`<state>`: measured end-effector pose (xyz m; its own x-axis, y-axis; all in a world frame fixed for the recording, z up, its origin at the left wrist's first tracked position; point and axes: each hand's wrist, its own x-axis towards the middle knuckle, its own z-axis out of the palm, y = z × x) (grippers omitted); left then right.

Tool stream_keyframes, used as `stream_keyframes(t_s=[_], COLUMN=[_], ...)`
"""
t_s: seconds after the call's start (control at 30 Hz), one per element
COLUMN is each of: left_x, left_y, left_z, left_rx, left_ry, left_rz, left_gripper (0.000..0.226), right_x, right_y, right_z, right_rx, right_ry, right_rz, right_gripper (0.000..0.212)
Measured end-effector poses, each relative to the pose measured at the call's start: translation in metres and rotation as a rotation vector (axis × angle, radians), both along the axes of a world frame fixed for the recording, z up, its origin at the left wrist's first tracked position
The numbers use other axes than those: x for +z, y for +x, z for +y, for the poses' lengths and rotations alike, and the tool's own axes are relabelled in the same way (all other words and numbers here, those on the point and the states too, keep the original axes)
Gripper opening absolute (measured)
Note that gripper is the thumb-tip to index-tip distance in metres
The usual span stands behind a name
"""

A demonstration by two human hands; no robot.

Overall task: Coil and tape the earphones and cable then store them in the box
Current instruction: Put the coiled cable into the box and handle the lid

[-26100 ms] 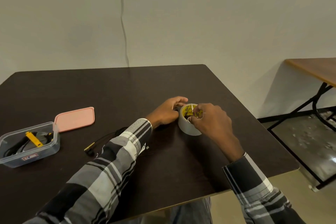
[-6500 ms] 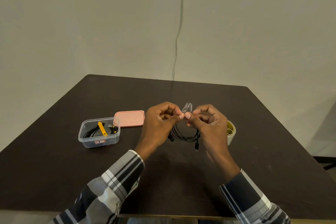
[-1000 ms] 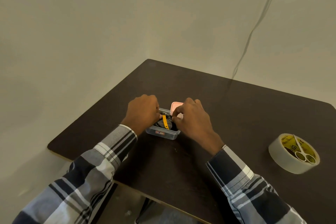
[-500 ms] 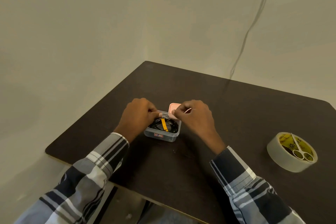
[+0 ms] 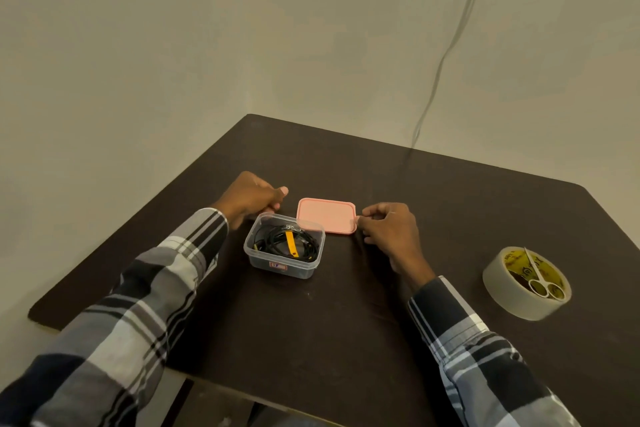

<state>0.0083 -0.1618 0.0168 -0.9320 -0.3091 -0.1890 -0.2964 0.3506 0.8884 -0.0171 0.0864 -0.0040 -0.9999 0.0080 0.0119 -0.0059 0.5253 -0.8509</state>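
Coiled earphones and cable already sit in the clear box near the table's left edge. Right hand pinches the pink lid; left hand is loosely curled, empty. A cable loop poking up could stop the lid seating, or the unheld box might skid.

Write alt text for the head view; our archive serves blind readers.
Coiled black cables lie in an open clear box on a dark table; the right hand touches the pink lid beside it. A tape roll holding scissors sits right.
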Motion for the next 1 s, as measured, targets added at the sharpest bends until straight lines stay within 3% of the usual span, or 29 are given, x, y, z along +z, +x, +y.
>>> stream_keyframes(t_s=[0.17,0.33,0.47,0.57,0.73,0.87,1.0], left_x=[-0.002,0.003,0.014,0.023,0.027,0.022,0.014], left_y=[-0.009,-0.010,-0.006,0.002,0.027,0.052,0.074], left_z=[0.018,0.025,0.019,0.013,0.010,0.007,0.008], left_rx=[-0.044,-0.052,0.001,0.015,0.189,0.252,0.262], left_ry=[-0.023,0.123,0.185,0.226,0.410,0.374,0.245], left_rz=[-0.033,-0.046,0.044,0.109,0.241,0.262,0.262], left_gripper=[0.027,0.018,0.015,0.020,0.023,0.013,0.018], right_x=[-0.005,-0.004,0.010,0.020,0.030,0.033,0.030], right_y=[-0.004,-0.011,-0.007,0.001,0.026,0.048,0.067], right_z=[-0.009,-0.018,-0.021,-0.025,-0.030,-0.030,-0.027], right_rx=[-0.011,-0.071,-0.049,0.011,0.113,0.193,0.200], right_ry=[-0.093,-0.294,-0.503,-0.573,-0.555,-0.499,-0.456], right_rz=[-0.019,-0.143,-0.246,-0.187,-0.067,-0.042,0.025], right_gripper=[0.014,0.015,0.013,0.011,0.019,0.021,0.010])
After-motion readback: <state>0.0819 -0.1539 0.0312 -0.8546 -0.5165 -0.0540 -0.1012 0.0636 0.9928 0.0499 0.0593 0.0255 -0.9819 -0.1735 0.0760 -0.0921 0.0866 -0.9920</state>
